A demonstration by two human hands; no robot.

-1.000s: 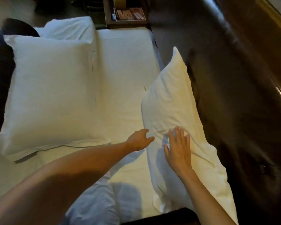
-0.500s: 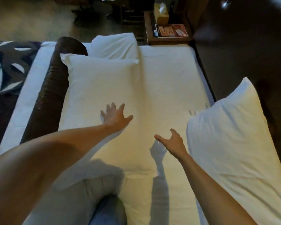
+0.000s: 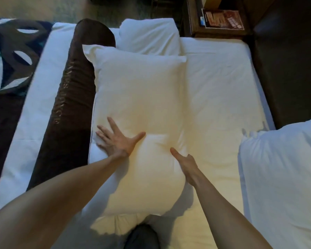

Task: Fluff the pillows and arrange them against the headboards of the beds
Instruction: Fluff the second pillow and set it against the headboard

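A hotel bedroom: white bed point(image 3: 219, 90), logo-printed brown bolster point(image 3: 70, 97) left of the hands, brochures point(image 3: 223, 19) on the nightstand point(image 3: 192, 24) beyond.

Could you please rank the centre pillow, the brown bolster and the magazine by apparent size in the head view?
1. Centre pillow, largest.
2. Brown bolster, narrower and partly hidden behind the pillow.
3. Magazine, smallest, though it lies farthest from the camera.

Both forearms are bare, no sleeves, watch or rings showing.
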